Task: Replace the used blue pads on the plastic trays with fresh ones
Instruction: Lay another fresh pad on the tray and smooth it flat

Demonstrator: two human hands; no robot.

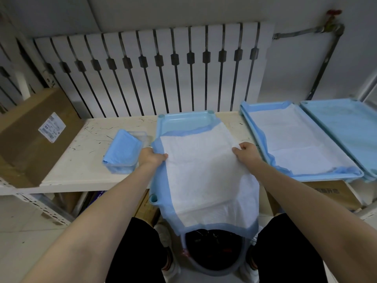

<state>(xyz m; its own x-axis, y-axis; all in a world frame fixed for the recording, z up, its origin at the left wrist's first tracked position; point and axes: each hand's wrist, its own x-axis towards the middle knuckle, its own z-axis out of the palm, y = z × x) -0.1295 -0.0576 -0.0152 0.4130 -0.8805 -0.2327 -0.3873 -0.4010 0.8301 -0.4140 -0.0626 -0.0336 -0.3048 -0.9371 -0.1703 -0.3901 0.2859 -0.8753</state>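
Centrally, gripped at both sides at mid-frame, a pad (pixel 204 180); left hand (pixel 152 158) curled round its left edge, right hand (pixel 245 152) pinching its right edge with thumb on top; white side up, blue border showing; far end lying in the middle tray (pixel 183 120), near end hanging past the table (pixel 81 164) edge above a dark bin (pixel 212 252) at bottom centre; near corner of that tray jutting beyond the table edge too; to the right, near it, a second tray (pixel 330 177) lined with a spread pad (pixel 295 144); at far right, just beside that, a third tray (pixel 342 129), lining unclear; left of centre, a pack (pixel 122 152) of folded blue pads in clear wrap on the table; at the left edge, a cardboard box (pixel 30 139); across the top, a white radiator (pixel 163 68).
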